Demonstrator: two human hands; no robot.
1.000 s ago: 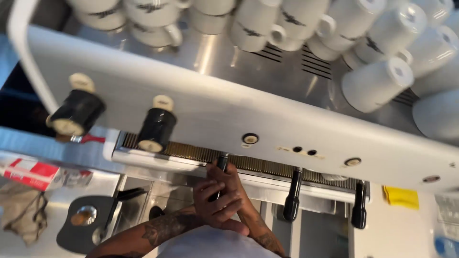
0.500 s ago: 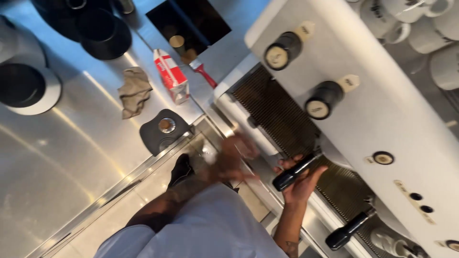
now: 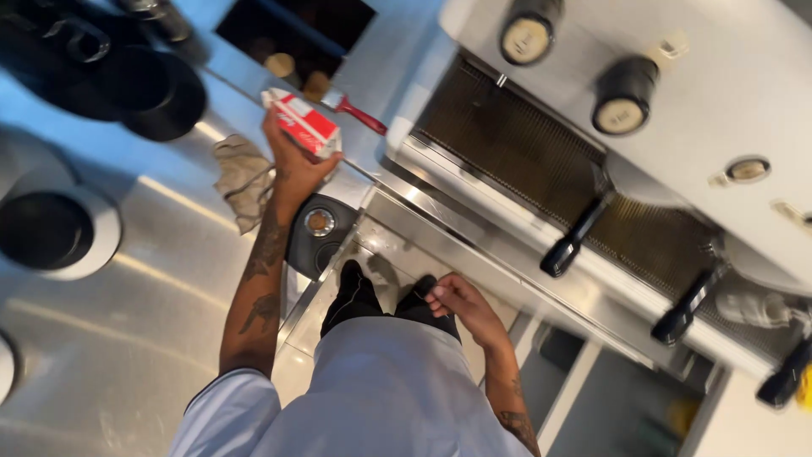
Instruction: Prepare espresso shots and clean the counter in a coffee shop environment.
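over the steel worktop [image 3: 127, 338], left hand [image 3: 292, 165] now grips the red-and-white carton [image 3: 303, 123], lifted off its earlier spot, long axis tilted up-left. right hand [image 3: 461, 306], loosely curled and empty, left the portafilter handle [image 3: 572, 237].

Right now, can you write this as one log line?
left hand: holds red-and-white carton over steel counter | right hand: empty, loosely curled, by apron | nearby: cloth, brush, espresso machine

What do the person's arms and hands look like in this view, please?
Both forearms are bare and tattooed: dark designs run along the left forearm, and another shows on the right forearm. Short white sleeves end above the elbows. The left hand and right hand wear no gloves.
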